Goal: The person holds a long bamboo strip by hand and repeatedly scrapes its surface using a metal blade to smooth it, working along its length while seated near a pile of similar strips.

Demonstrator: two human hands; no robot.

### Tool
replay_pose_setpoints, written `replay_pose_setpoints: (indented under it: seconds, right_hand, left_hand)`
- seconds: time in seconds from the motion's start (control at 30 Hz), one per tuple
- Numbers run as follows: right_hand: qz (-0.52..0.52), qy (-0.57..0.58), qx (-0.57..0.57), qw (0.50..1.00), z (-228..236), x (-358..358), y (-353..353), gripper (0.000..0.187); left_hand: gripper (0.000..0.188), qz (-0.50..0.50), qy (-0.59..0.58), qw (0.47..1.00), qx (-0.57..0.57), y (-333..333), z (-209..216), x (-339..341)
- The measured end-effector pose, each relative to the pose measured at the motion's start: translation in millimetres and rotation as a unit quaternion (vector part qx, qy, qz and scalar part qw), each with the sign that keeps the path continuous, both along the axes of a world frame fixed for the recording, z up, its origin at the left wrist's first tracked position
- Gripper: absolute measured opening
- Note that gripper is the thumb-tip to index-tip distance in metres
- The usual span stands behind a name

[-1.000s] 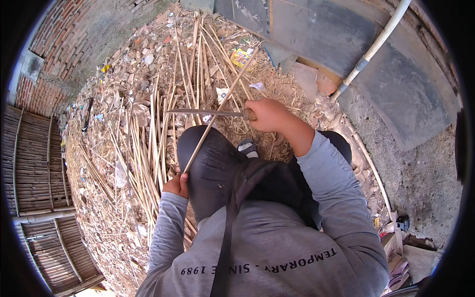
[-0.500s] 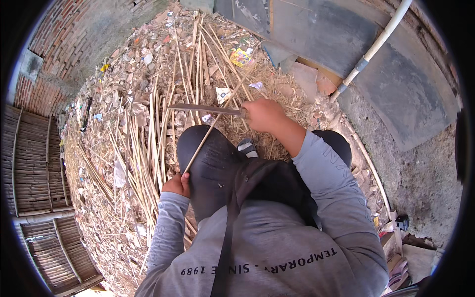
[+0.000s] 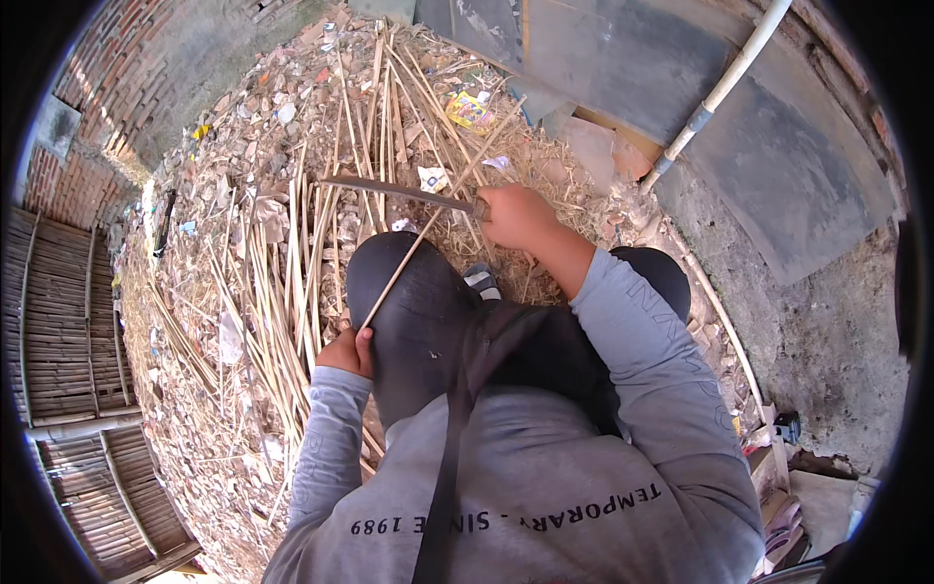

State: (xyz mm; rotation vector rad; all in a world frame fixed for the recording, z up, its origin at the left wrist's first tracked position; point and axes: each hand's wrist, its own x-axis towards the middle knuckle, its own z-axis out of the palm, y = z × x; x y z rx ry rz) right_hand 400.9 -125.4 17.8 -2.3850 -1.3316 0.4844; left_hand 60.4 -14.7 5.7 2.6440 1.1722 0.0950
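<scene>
My left hand [image 3: 347,352], beside my left knee, is closed round the near end of a thin bamboo strip [image 3: 400,265]. The strip slants over my thigh and out to the far right. In front of my knees my right hand [image 3: 514,218] grips the handle of a long machete [image 3: 397,191]. Its dark blade points left and crosses the strip close to the handle; whether the edge touches it I cannot tell. Most of the machete's handle is hidden in my fist. Left of my knee lies a loose pile of cut bamboo strips [image 3: 282,282].
More strips [image 3: 375,107] lie ahead on ground strewn with rubble and litter, including a yellow wrapper [image 3: 468,110]. At the right, a pale pole [image 3: 717,95] leans by dark panels [image 3: 623,63] and a concrete wall. Bamboo slat panels [image 3: 63,321] stand at the left.
The machete's tip has swung farther away from me, and my right hand has shifted slightly forward and left. My left hand keeps its hold on the strip.
</scene>
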Motion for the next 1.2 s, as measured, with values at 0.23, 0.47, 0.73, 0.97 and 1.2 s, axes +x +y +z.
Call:
replay_pose_setpoints:
  seconds: [0.23, 0.47, 0.73, 0.97, 1.2]
  right_hand:
    - [-0.009, -0.060, 0.051, 0.997, 12.1, 7.3, -13.8, 0.027]
    - [0.034, -0.035, 0.025, 0.998, 19.3, -1.7, -16.3, 0.025]
    - [0.028, -0.028, 0.021, 0.999, 19.3, -12.6, -10.6, 0.026]
    - [-0.065, 0.011, 0.061, 0.996, -7.8, 34.8, -12.2, 0.032]
    - [0.002, 0.004, 0.033, 0.999, -9.6, 8.7, -17.5, 0.022]
  left_hand:
    - [0.055, 0.003, -0.001, 1.000, -0.007, -0.7, 5.6, -3.5]
    - [0.050, 0.008, -0.038, 0.999, 0.010, -13.5, 5.2, 4.2]
    - [0.046, 0.005, -0.019, 1.000, 0.015, -12.9, 7.9, 1.9]
    - [0.045, -0.004, -0.003, 1.000, 0.011, -7.0, 15.9, 13.8]
    - [0.049, -0.013, -0.026, 1.000, 0.006, -9.1, 9.1, 13.2]
